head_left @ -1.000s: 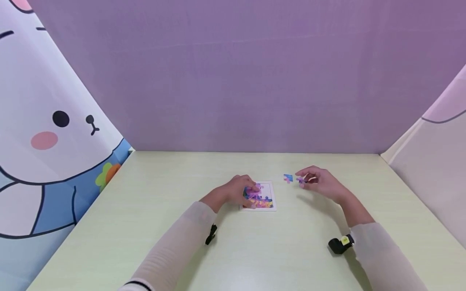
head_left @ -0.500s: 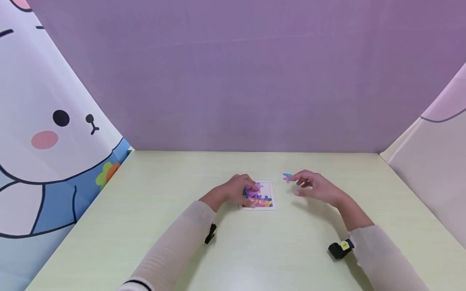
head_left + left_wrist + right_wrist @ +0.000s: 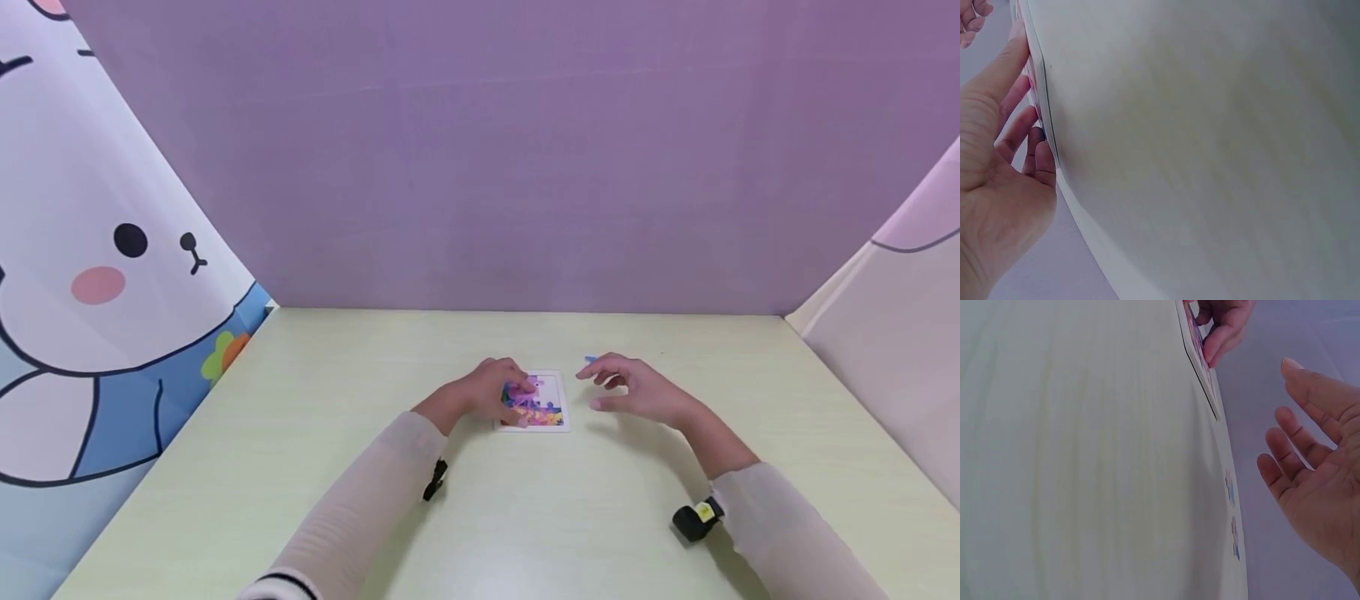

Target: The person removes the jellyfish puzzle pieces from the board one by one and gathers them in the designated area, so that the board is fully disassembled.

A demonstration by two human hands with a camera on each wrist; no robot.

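Two hands work over the pale green counter (image 3: 300, 467), which is walled by a purple backdrop (image 3: 487, 167) at its far edge and a rabbit-print curtain (image 3: 97, 267) along its left edge. Near the counter's middle lies the puzzle board (image 3: 553, 400), partly filled with coloured pieces. The left hand (image 3: 491, 392) rests on the board's left side, its fingers (image 3: 1016, 94) fairly straight and pressing on the board's face. The right hand (image 3: 637, 387) hovers just right of the board, its grip spread and holding nothing; the right wrist view shows a bare palm (image 3: 1322, 481). Two loose pieces (image 3: 1232, 512) lie on the counter beneath that hand, and one blue piece (image 3: 590, 360) peeks out beyond its fingertips, toward the far edge. As a judgement, the hovering hand could brush the loose pieces and scatter them, or the board could slide if the left hand's pressure eases.
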